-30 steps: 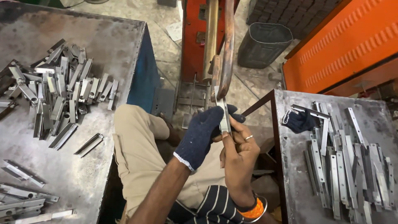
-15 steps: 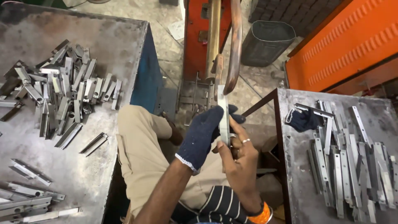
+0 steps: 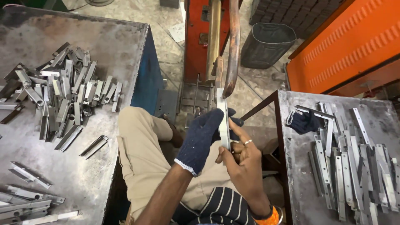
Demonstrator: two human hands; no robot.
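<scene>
The left hand [image 3: 203, 135], in a dark blue knitted glove, and the bare right hand [image 3: 241, 158] both pinch a long flat grey metal strip [image 3: 223, 121], held upright at centre with its far end under the curved rusty arm [image 3: 232, 50] of the orange machine [image 3: 200, 37]. Similar strips lie heaped on the left counter [image 3: 121, 50] and the right counter [image 3: 300, 166].

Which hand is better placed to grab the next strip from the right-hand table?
Right. The bare right hand is nearest the flat grey metal strips; the gloved left hand steadies the held metal strip.
</scene>
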